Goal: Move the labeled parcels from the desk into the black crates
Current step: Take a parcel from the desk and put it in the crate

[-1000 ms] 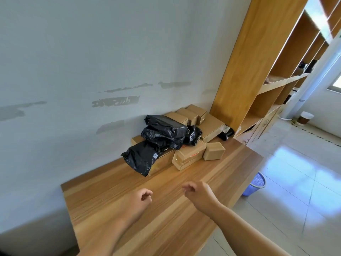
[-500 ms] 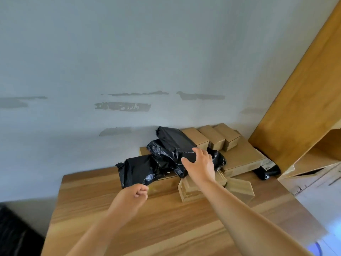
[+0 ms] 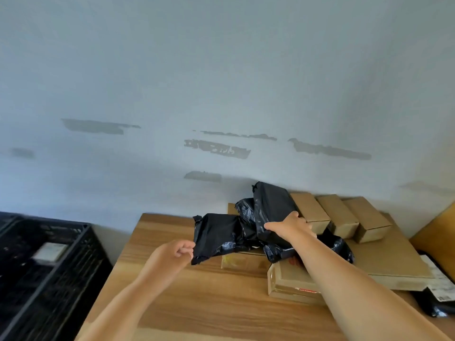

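While the right hand (image 3: 291, 226) grips the top black bag (image 3: 273, 207) on the pile of boxes (image 3: 339, 217) on the desk (image 3: 197, 291), the left hand (image 3: 170, 254) curls its fingers at the edge of a lower bag (image 3: 216, 232). A black crate (image 3: 49, 262) sits left of the desk.

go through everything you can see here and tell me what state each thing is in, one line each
Left hand: pinching the corner of the low black plastic parcel.
Right hand: gripping the upper black plastic parcel on the pile.
Three small brown cardboard boxes: closed, side by side by the wall.
Flat brown cardboard box: closed, lying on the wooden desk.
Black plastic crate: open-topped, holding a labeled item.
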Motion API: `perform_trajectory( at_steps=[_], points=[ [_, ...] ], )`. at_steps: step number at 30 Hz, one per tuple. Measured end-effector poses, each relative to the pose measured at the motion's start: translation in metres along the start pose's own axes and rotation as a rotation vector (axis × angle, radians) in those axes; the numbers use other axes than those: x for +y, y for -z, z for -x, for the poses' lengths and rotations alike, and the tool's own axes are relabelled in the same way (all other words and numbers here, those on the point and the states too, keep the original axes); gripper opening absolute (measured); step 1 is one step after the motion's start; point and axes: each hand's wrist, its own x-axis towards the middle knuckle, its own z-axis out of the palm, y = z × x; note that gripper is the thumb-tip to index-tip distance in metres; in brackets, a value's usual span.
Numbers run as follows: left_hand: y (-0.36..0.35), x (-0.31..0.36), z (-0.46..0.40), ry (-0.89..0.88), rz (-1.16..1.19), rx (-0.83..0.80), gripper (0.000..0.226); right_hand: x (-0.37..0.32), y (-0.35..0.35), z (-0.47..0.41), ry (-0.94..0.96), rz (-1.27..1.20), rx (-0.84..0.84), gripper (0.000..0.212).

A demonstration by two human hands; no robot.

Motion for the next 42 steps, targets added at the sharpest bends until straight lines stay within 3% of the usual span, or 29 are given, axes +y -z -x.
perform_trajectory(
  at_steps=[7,14,18,24,29,32,36,42],
  points=[
    [0.008,0.014,0.001,-0.018,0.066,0.036,0.030,0.000,-0.002,0.021,0.028,-0.013,0.102,0.094],
    [0.015,0.048,0.001,-0.167,0.057,0.044,0.040,-0.015,0.001,0.074,0.319,-0.107,0.430,0.100],
    [0.028,0.069,0.000,-0.244,0.129,0.109,0.046,-0.035,0.009,0.109,0.477,-0.297,0.464,0.099],
    [0.054,0.100,0.001,-0.284,0.249,0.240,0.053,-0.058,0.012,0.146,0.551,-0.248,0.710,0.101],
    [0.069,0.120,0.007,-0.301,0.408,0.254,0.017,-0.072,0.005,0.161,0.564,-0.266,0.819,0.103],
    [0.076,0.122,0.009,-0.307,0.440,0.240,0.018,-0.076,0.004,0.165,0.576,-0.252,0.863,0.101],
    [0.086,0.120,0.009,-0.276,0.492,0.240,0.024,-0.074,0.009,0.167,0.718,-0.287,0.812,0.099],
    [0.103,0.109,0.001,-0.295,0.467,0.254,0.042,-0.069,0.051,0.164,0.843,-0.651,0.424,0.061]
  ],
)
